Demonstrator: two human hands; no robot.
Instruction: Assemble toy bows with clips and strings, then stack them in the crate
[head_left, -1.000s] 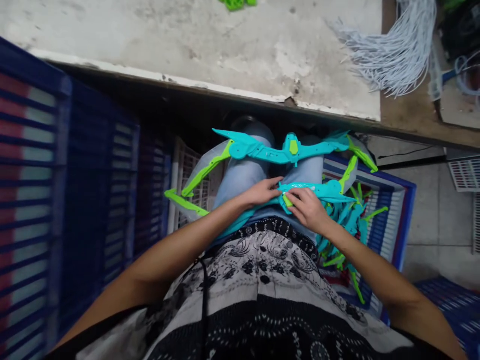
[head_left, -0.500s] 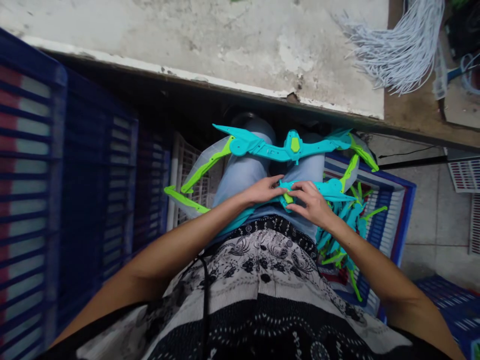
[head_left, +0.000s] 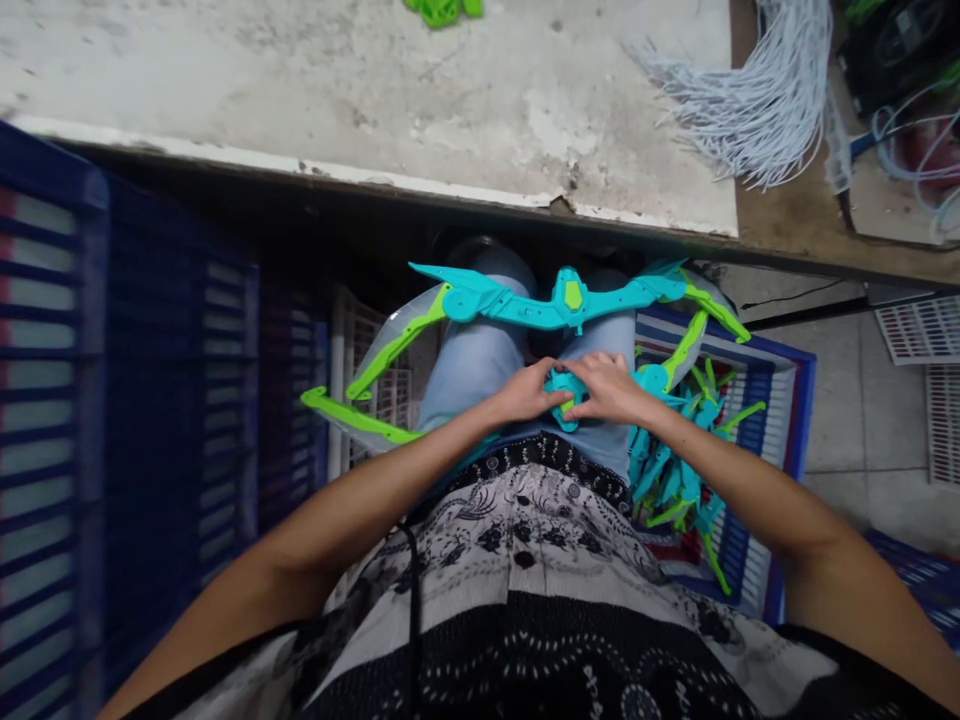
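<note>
Two turquoise and green plastic toy bows lie across my lap. The nearer toy bow [head_left: 568, 418] has a green piece in its turquoise middle, and both my hands are on that part. My left hand [head_left: 531, 390] grips it from the left, thumb and fingers closed at the middle. From the right, my right hand [head_left: 606, 388] is closed on the same middle, thumb by the green piece. My forearms and hands hide much of this bow's limbs. The farther toy bow [head_left: 517, 308] rests over my knees, untouched, with green limb ends and clear plastic parts.
A worn white tabletop [head_left: 300, 90] is ahead, with green parts [head_left: 442, 10] at its far edge and a bundle of white cords [head_left: 765, 110] at right. Blue crates [head_left: 90, 300] stand left. At right, a blue crate [head_left: 802, 420] holds several turquoise and green bows [head_left: 686, 460].
My right hand has shifted a little left, its fingers now reaching the far side of the nearer bow's middle. The view has tilted slightly, bringing green parts on the table into sight.
</note>
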